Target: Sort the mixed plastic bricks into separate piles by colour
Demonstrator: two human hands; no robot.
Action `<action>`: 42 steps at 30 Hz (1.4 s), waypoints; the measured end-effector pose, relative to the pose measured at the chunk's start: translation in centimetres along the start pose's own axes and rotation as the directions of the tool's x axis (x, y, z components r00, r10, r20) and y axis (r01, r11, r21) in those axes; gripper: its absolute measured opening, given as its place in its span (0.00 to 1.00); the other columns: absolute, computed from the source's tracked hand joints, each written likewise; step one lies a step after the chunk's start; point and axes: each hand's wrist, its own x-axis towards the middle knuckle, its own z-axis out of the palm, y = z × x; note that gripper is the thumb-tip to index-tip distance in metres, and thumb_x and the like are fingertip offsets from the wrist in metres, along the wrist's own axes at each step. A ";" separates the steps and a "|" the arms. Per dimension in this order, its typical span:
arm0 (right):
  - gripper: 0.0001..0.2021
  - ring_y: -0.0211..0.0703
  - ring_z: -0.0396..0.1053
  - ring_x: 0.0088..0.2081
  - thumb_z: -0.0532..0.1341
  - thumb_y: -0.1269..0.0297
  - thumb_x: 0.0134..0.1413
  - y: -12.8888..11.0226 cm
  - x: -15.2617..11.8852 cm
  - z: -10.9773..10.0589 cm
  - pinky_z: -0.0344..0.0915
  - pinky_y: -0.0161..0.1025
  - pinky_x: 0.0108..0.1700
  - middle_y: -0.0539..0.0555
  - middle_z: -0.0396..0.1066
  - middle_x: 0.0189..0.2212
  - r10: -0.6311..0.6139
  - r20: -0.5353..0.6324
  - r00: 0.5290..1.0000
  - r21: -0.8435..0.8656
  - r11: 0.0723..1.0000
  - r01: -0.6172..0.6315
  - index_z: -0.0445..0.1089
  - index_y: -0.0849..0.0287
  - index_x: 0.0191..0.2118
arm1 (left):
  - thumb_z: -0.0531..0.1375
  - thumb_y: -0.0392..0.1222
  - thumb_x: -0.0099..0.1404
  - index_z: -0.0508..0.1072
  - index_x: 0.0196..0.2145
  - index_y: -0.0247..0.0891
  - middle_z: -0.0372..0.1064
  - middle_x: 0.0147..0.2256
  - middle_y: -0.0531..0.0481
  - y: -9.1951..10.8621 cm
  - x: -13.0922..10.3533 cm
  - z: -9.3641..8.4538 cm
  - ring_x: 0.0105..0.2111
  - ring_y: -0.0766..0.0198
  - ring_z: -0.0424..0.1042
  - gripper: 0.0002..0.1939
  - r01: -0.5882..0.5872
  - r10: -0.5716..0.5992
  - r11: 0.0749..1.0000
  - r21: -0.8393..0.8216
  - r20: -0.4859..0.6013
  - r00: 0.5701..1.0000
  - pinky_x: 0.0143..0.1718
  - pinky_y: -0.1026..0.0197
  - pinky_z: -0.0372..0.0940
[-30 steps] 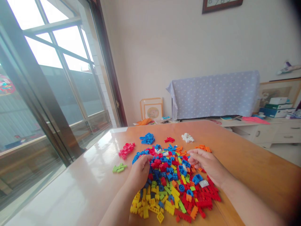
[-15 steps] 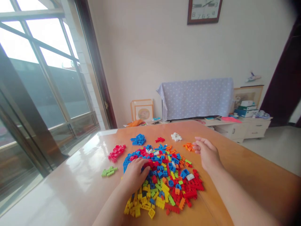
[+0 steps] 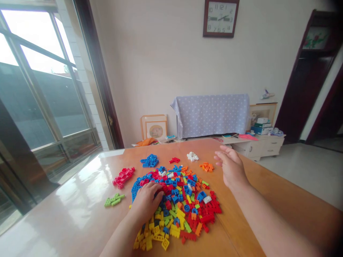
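A large heap of mixed toy building bricks (image 3: 175,196) lies on the table in red, blue, yellow, green, orange and white. My left hand (image 3: 147,196) rests on the heap's left side, its fingers bent over red and blue bricks and the thumb apart from them. Its fingertips are partly hidden among the bricks. Raised over the table to the right of the heap is my right hand (image 3: 232,166), fingers loosely stretched and nothing visible in them. Nearest to it is a small group of orange bricks (image 3: 206,167).
Around the heap sit small groups: white bricks (image 3: 192,156), red bricks (image 3: 174,160), blue bricks (image 3: 150,161), pinkish-red bricks (image 3: 123,177) and light green bricks (image 3: 114,200). Beyond the wooden table (image 3: 249,210) stands a low white cabinet (image 3: 261,148) with a cloth-covered object (image 3: 211,116).
The view has turned to the right, so everything appears shifted left. My right hand has moved away from the orange bricks, up and to the right. My left hand stays on the heap.
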 end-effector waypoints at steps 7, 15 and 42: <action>0.24 0.43 0.76 0.38 0.64 0.54 0.48 4.0 2.8 0.2 0.69 0.35 0.33 0.56 0.77 0.42 0.081 0.076 0.994 -0.274 0.960 -0.057 0.72 0.58 0.51 | 0.54 0.48 0.74 0.79 0.45 0.46 0.75 0.44 0.46 -0.5 0.1 0.3 0.46 0.54 0.73 0.14 -0.003 0.003 1.000 0.012 -0.008 1.000 0.47 0.56 0.66; 0.20 0.45 0.76 0.45 0.59 0.61 0.53 8.6 6.9 -0.5 0.70 0.36 0.42 0.59 0.77 0.48 0.073 0.010 0.997 -0.596 0.802 -0.053 0.73 0.58 0.51 | 0.53 0.47 0.74 0.78 0.46 0.46 0.75 0.46 0.46 -0.9 0.2 0.4 0.46 0.55 0.72 0.14 -0.010 0.010 1.000 0.010 -0.020 1.000 0.49 0.54 0.65; 0.15 0.45 0.70 0.46 0.52 0.57 0.66 9.8 4.3 0.1 0.56 0.37 0.37 0.53 0.72 0.43 0.188 0.412 0.892 -0.911 0.076 0.405 0.78 0.46 0.43 | 0.52 0.49 0.75 0.78 0.45 0.46 0.74 0.48 0.47 -0.7 0.5 0.4 0.47 0.55 0.73 0.15 0.008 -0.009 1.000 0.021 0.018 1.000 0.50 0.54 0.67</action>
